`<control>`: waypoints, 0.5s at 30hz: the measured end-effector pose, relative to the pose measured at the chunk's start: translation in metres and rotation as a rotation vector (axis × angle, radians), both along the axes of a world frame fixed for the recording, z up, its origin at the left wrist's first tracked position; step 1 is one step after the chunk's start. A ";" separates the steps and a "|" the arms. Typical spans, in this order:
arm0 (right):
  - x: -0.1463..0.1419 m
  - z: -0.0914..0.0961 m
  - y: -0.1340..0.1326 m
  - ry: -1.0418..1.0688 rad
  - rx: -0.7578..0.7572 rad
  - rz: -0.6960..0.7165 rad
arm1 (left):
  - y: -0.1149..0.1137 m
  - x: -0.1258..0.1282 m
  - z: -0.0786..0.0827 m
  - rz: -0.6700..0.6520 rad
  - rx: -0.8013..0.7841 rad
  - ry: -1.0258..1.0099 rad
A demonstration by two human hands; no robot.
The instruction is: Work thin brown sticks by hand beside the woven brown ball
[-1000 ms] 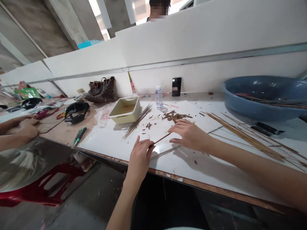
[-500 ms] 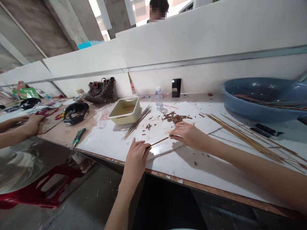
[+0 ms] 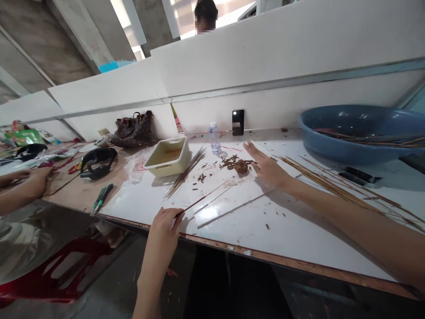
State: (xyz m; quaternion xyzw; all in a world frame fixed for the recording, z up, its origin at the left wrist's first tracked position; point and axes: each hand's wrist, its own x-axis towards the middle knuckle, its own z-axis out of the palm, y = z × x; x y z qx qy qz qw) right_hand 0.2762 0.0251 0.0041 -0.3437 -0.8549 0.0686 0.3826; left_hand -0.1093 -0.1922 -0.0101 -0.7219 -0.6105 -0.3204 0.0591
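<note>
My left hand [image 3: 163, 230] pinches the near end of a thin brown stick [image 3: 206, 197] at the table's front edge; the stick slants away over the white sheet [image 3: 232, 208]. My right hand [image 3: 267, 167] is stretched out flat with fingers apart, just right of a brown lump [image 3: 241, 166] and holding nothing. Small brown crumbs [image 3: 229, 161] lie scattered around the lump. A long bundle of bare sticks [image 3: 335, 188] lies to the right of my right forearm.
A cream tray [image 3: 168, 156] with a second bundle of sticks [image 3: 186, 172] beside it, a small water bottle [image 3: 214, 137], a phone [image 3: 237, 122] leaning on the partition, and a blue basin [image 3: 361, 133] stand behind. Another person's hand [image 3: 36, 179] rests at left near black goggles [image 3: 96, 160].
My right hand let go of the stick's far end, opened and moved back right past the brown lump. My left hand pulled the stick toward the table's front edge.
</note>
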 end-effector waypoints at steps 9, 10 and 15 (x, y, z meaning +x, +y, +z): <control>-0.021 0.015 -0.028 0.139 0.145 0.001 | 0.007 0.030 0.005 -0.070 -0.078 -0.057; -0.028 0.018 -0.038 0.098 0.181 0.070 | 0.010 0.037 0.008 -0.092 -0.083 -0.063; -0.054 0.019 -0.082 -0.147 0.343 0.284 | 0.032 0.070 0.026 -0.189 -0.082 -0.020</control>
